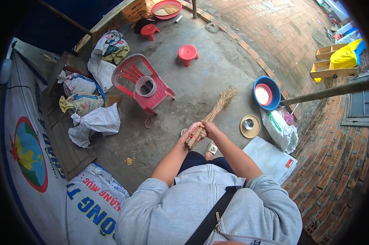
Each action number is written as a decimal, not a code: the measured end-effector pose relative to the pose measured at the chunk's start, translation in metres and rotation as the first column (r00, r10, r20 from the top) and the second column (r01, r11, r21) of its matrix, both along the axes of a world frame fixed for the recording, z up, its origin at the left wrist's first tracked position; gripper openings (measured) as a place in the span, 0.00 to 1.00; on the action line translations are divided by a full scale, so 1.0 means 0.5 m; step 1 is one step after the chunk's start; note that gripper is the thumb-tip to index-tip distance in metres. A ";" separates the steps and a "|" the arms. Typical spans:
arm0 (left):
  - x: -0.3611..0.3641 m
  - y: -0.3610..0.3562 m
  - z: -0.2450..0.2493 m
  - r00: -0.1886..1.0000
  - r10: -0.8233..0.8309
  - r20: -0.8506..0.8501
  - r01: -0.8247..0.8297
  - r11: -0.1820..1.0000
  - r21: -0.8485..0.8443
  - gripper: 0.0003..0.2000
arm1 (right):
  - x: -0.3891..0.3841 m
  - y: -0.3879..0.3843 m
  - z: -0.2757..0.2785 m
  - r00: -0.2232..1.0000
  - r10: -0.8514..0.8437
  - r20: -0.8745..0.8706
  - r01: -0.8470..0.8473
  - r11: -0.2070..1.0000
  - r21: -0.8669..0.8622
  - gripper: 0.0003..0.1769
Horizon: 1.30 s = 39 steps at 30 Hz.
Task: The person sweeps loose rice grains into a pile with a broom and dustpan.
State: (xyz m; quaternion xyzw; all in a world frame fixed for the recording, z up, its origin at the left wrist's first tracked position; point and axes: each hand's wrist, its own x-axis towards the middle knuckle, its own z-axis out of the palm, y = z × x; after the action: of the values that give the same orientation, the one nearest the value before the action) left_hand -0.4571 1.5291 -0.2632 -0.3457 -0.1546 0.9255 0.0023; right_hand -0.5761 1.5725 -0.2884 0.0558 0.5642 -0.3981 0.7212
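Grey hoodie (pixel 172 208) and a black strap (pixel 211 218) fill the bottom edge, and both bare forearms reach forward from it to meet over the concrete floor (pixel 217 69). The left hand (pixel 192 132) is clenched around the lower stalk end of a bundle (pixel 219 107), its fingers wrapped tight. The right hand (pixel 210 128) is closed on the same stalks just above, touching the left. The bundle is a thin sheaf of dry, straw-coloured stems. It is packed tight where the hands grip it and fans into a feathery, brushy head at the far end. It slants up and to the right away from the body and is held clear of the floor. A short stub of cut ends pokes out below the left hand. Both elbows are bent and the wrists are drawn in close together in front of the lap. Beyond the hands a red chair (pixel 139 81) stands near white sacks (pixel 96 122). A blue basin (pixel 273 92) and a metal bowl (pixel 250 125) lie to the right, near the brick paving.
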 end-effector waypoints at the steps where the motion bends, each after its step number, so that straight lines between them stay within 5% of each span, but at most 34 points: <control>1: 0.032 -0.019 -0.003 0.999 0.031 0.009 -0.031 0.999 0.015 0.06 | 0.035 -0.035 0.048 1.000 0.028 -0.005 -0.028 0.999 0.018 0.11; 3: 0.084 -0.047 -0.018 0.999 0.042 0.032 -0.039 0.995 -0.089 0.07 | 0.087 -0.091 0.061 0.989 0.149 -0.017 -0.149 0.989 0.020 0.11; 6: 0.128 -0.079 -0.011 0.928 0.082 0.364 0.119 0.859 -0.499 0.10 | 0.148 -0.149 -0.025 0.967 0.244 0.077 -0.244 0.970 -0.011 0.16; 11: 0.058 -0.127 -0.059 0.883 0.003 0.470 0.197 0.906 -0.376 0.08 | 0.107 -0.157 -0.172 0.967 0.157 0.202 -0.169 0.985 0.040 0.19; 13: 0.002 -0.124 -0.106 0.857 -0.147 0.494 0.369 0.844 -0.390 0.08 | 0.061 -0.131 -0.129 0.980 0.045 0.196 -0.059 0.996 0.066 0.20; 15: -0.043 -0.134 -0.075 0.795 -0.418 0.440 0.591 0.697 -0.405 0.08 | 0.008 -0.097 -0.118 0.945 -0.139 0.298 0.131 0.990 0.046 0.21; 16: -0.059 -0.136 -0.046 0.788 -0.439 0.431 0.599 0.705 -0.379 0.07 | -0.004 -0.090 -0.108 0.963 -0.171 0.208 0.156 0.984 0.087 0.20; 17: -0.064 -0.141 -0.036 0.791 -0.443 0.422 0.599 0.701 -0.388 0.07 | -0.019 -0.089 -0.097 0.974 -0.197 0.114 0.182 0.975 0.124 0.19; 19: -0.065 -0.149 -0.042 0.931 -0.362 0.046 0.339 0.813 -0.474 0.06 | -0.055 -0.093 -0.089 0.972 -0.187 0.141 0.179 0.981 0.068 0.17; 21: -0.059 -0.157 -0.049 0.967 -0.254 0.029 0.246 0.891 -0.381 0.05 | -0.070 -0.101 -0.061 0.969 -0.168 0.179 0.167 0.986 0.021 0.15; 23: -0.043 -0.174 -0.044 0.964 -0.240 -0.117 0.203 0.943 -0.265 0.05 | -0.047 -0.152 0.018 0.987 -0.077 0.138 0.052 0.983 0.173 0.12; 26: -0.011 -0.193 -0.015 0.990 -0.140 0.019 0.141 0.970 -0.196 0.04 | -0.013 -0.207 0.003 0.994 0.035 0.104 -0.055 0.979 0.195 0.14; 29: 0.009 -0.207 -0.049 0.962 -0.046 0.271 0.165 0.885 -0.435 0.07 | 0.023 -0.261 -0.031 0.976 0.185 0.111 -0.201 0.967 0.159 0.14; 31: 0.005 -0.199 0.025 0.932 0.159 0.327 0.041 0.848 -0.529 0.07 | 0.019 -0.282 -0.043 0.925 0.372 0.079 -0.374 0.927 0.025 0.12; 32: -0.006 -0.192 0.031 0.887 0.291 0.359 -0.013 0.792 -0.610 0.06 | 0.015 -0.287 -0.061 0.927 0.354 0.125 -0.355 0.935 -0.008 0.13; 34: -0.053 -0.214 -0.057 0.827 0.282 0.486 0.060 0.815 -0.576 0.06 | -0.006 -0.295 -0.076 0.925 0.337 0.175 -0.334 0.942 -0.047 0.13; 36: -0.116 -0.227 -0.086 0.732 0.282 0.621 0.080 0.869 -0.489 0.05 | -0.046 -0.291 -0.119 0.956 0.187 0.228 -0.142 0.970 -0.198 0.15; 37: -0.159 -0.217 -0.058 0.683 0.316 0.658 0.059 0.874 -0.481 0.07 | -0.079 -0.284 -0.180 0.874 0.146 0.463 -0.115 0.989 -0.093 0.16; 39: -0.217 -0.195 -0.121 0.766 0.208 0.608 0.115 0.887 -0.447 0.11 | -0.150 -0.240 -0.190 0.904 0.150 0.400 -0.094 0.983 -0.157 0.17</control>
State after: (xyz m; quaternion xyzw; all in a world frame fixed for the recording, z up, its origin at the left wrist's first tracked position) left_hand -0.5655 1.4317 -0.3239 -0.6267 0.0683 0.7604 -0.1559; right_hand -0.6513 1.4524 -0.3835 0.0542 0.3747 -0.3683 0.8491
